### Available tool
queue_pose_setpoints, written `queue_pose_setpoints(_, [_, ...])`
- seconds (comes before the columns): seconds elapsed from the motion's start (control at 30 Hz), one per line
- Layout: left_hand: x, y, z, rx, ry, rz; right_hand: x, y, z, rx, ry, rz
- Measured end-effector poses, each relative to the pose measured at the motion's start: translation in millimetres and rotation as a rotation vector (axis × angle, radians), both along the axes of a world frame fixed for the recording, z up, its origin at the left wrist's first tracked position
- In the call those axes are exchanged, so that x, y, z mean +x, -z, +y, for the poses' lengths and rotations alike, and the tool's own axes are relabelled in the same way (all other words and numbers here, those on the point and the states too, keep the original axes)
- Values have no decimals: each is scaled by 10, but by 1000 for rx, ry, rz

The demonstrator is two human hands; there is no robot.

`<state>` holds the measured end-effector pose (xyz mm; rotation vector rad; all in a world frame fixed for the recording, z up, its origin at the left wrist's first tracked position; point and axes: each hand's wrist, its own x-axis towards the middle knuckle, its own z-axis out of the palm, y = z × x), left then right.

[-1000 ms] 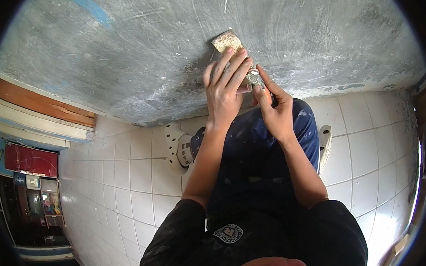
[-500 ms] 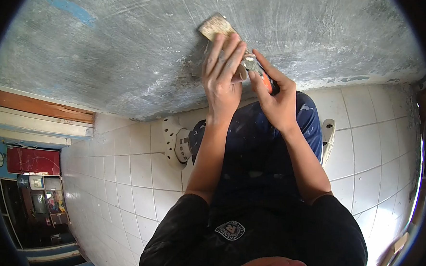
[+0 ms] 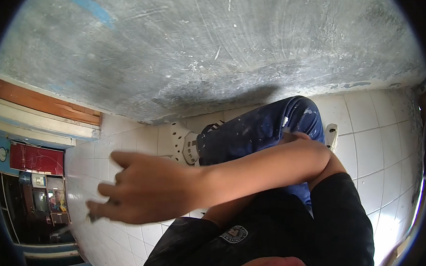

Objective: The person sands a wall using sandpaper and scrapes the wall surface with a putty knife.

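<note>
My right arm stretches across my body. My right hand is far to the left above the tiled floor, blurred by motion. Its thumb stands apart and its fingers curl. A small dark bit shows at the fingertips, but I cannot make out what it is. My left hand lies mostly hidden behind my right forearm, by my raised knee. A blurred brownish thing shows beside it, and I cannot tell whether that hand holds it. The scraper seen earlier is not clearly visible.
A grey, scuffed wall with a blue paint streak rises ahead. White floor tiles surround my white clogs. At left are a wooden sill and a room with a red panel and shelves.
Both hands have left the wall, where my right hand held a scraper and my left fingers pressed its blade. My right hand swung left; my left hand went behind that forearm.
</note>
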<state>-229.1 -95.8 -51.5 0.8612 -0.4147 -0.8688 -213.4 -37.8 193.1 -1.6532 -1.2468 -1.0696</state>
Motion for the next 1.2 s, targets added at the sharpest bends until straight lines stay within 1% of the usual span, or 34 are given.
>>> queue_pose_setpoints(0.03, [-30,14,-12,-6,7,9,-50,-79,120,-2,-2,-8])
queue_pose_setpoints(0.1, [-41,-1,-12,-10,6,14,-145,-237,329,-75,-125,-72])
queue_pose_setpoints(0.13, [-52,-8,-6,-12,4,15,-187,-314,436,-84,-122,-72])
queue_pose_setpoints(0.2, [-60,-25,4,-21,4,21,-272,-430,678,-135,-260,-115])
queue_pose_setpoints(0.23, [-64,-31,4,-21,4,18,-324,-475,798,-141,-257,-109])
queue_pose_setpoints(0.3, [-58,-55,14,-26,-2,17,-434,-530,985,-170,-249,-243])
queue_pose_setpoints(0.37, [-49,-71,17,-29,-2,18,-555,-529,1023,-224,-289,-241])
queue_pose_setpoints(0.4, [-51,-78,18,-31,0,19,-615,-520,1035,-275,-333,-245])
queue_pose_setpoints(0.43, [-46,-83,23,-31,0,19,-686,-416,1114,-157,-380,-197])
queue_pose_setpoints(0.47, [-55,-85,22,-31,2,21,-709,-308,1168,-157,-371,-187])
queue_pose_setpoints(0.53, [-70,-95,17,-27,7,22,-739,-159,1223,-100,-445,-255])
queue_pose_setpoints(0.57, [-76,-90,21,-24,10,23,-755,-152,1228,-101,-430,-247])
queue_pose_setpoints(0.63, [-83,-87,14,-23,19,27,-768,-145,1234,-228,-449,-305])
queue_pose_setpoints(0.67, [-93,-92,9,-22,26,25,-774,-140,1237,-232,-429,-297])
queue_pose_setpoints(0.73, [-106,-102,6,-19,37,26,-785,-137,1249,-210,-463,-335])
queue_pose_setpoints(0.87, [-130,-116,5,-19,57,27,-809,-31,1402,-168,-473,-309])
queue_pose_setpoints(1.0, [-168,-109,-16,-22,71,45,-816,86,1517,-204,-521,-204])
queue_pose_setpoints(1.07, [-175,-118,-33,-24,79,52,-814,86,1520,-230,-492,-226])
queue_pose_setpoints(1.17, [-203,-121,-36,-26,106,61,-856,74,1536,-202,-483,-244])
queue_pose_setpoints(1.2, [-210,-121,-37,-26,112,66,-867,102,1574,-111,-519,-257])
